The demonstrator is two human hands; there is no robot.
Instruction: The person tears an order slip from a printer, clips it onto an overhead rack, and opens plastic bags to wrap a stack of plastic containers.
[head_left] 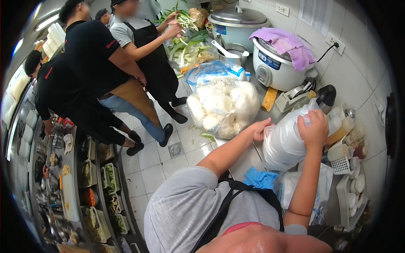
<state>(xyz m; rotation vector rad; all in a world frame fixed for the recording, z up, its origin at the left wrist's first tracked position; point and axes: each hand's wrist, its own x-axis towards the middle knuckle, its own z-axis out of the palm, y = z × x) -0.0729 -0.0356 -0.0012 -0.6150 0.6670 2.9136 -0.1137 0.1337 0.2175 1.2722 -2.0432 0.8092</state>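
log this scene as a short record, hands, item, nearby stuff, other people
left hand: against the bundle's left side
right hand: gripping the bundle's upper right
item: whitish plastic bundle, contents unclear
nearby: blue cloth, large bag of pale pieces
further back: rice cooker, purple cloth over it
other people: at least four, toward picture left

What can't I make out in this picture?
In the head view:
Left hand: some fingers seem hidden by the white plastic bundle.
That bundle's contents: hidden by its cloudy plastic.
Inside of the nearer rice cooker: hidden by its lid and a purple towel.
Wall sheet: writing too faint; top cut off by the upper edge.
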